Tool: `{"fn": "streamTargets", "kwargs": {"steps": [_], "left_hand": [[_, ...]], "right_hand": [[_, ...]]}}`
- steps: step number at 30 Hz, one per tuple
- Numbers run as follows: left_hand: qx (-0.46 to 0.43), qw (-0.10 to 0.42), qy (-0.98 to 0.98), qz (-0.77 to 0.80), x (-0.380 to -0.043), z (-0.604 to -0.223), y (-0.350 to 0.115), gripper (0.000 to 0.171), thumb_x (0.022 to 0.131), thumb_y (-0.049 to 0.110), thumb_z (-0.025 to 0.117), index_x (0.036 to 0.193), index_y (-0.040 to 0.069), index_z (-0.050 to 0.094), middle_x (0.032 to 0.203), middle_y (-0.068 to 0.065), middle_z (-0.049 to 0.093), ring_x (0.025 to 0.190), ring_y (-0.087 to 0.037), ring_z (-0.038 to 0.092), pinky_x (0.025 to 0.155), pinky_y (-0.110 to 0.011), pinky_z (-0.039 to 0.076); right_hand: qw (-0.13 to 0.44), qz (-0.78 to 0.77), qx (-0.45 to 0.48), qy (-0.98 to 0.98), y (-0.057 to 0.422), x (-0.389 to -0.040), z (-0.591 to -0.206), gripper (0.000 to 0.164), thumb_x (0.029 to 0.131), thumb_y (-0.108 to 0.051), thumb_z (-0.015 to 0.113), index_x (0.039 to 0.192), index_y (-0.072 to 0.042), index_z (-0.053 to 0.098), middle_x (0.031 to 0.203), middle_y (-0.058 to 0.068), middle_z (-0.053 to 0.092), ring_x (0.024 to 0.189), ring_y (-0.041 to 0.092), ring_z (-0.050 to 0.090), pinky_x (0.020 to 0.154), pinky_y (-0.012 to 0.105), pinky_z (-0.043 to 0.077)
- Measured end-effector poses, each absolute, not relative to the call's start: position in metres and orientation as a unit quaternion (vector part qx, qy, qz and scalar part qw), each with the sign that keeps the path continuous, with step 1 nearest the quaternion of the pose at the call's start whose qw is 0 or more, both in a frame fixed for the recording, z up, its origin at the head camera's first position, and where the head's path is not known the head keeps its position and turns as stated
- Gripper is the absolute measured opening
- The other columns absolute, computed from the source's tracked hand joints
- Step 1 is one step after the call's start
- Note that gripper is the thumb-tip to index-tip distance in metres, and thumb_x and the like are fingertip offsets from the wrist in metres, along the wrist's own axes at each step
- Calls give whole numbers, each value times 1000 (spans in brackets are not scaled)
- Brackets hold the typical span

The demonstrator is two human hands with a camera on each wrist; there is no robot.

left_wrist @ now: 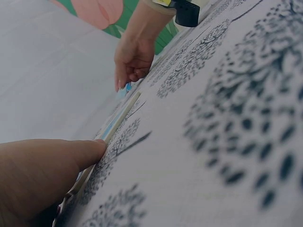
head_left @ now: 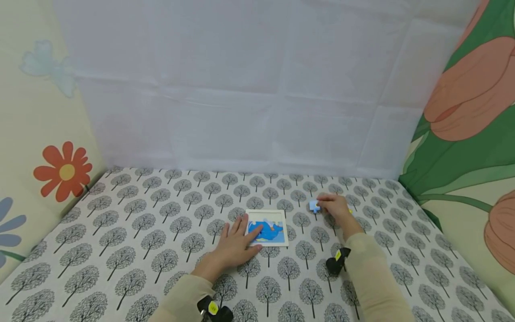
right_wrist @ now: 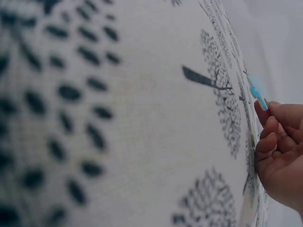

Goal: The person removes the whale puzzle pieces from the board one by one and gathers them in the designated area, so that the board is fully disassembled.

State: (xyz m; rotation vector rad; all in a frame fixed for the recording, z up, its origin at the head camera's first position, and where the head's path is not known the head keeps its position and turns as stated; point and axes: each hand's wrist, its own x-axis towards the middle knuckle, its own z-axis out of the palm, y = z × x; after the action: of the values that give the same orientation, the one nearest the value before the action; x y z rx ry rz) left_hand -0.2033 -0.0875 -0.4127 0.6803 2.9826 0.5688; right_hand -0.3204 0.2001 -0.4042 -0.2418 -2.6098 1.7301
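Note:
A small jigsaw puzzle (head_left: 265, 231) in a white frame (head_left: 287, 232) lies on the tablecloth, its lower part a blue sea-animal picture and its upper strip pale. My left hand (head_left: 237, 246) rests at its left side with fingers spread, some of them over the frame and picture. In the left wrist view the left thumb (left_wrist: 90, 150) touches the frame's edge. To the right of the frame, my right hand (head_left: 335, 208) pinches a light blue puzzle piece (head_left: 314, 206) between thumb and fingertip, close above the cloth. The right wrist view shows the piece (right_wrist: 258, 92) edge-on.
A tree-patterned cloth (head_left: 161, 268) covers the table. Something small and yellow (head_left: 351, 211) shows just beyond the right wrist, mostly hidden. A white sheet (head_left: 241, 89) hangs behind the table, with flower-printed cloth at both sides. Black cameras (head_left: 337, 261) are strapped to both wrists.

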Motion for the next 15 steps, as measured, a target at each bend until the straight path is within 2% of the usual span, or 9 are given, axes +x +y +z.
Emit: {"fn": "streamTargets", "kwargs": {"steps": [15], "left_hand": [[221, 16, 957, 188, -203, -413, -88, 52, 88, 39, 44, 135, 18, 34, 140, -21, 6, 127, -35, 2, 96, -54, 0]], "right_hand": [[4, 527, -69, -847, 202, -320, -407, 19, 83, -2, 54, 99, 6, 61, 83, 12, 63, 58, 10, 51, 52, 23, 41]]}}
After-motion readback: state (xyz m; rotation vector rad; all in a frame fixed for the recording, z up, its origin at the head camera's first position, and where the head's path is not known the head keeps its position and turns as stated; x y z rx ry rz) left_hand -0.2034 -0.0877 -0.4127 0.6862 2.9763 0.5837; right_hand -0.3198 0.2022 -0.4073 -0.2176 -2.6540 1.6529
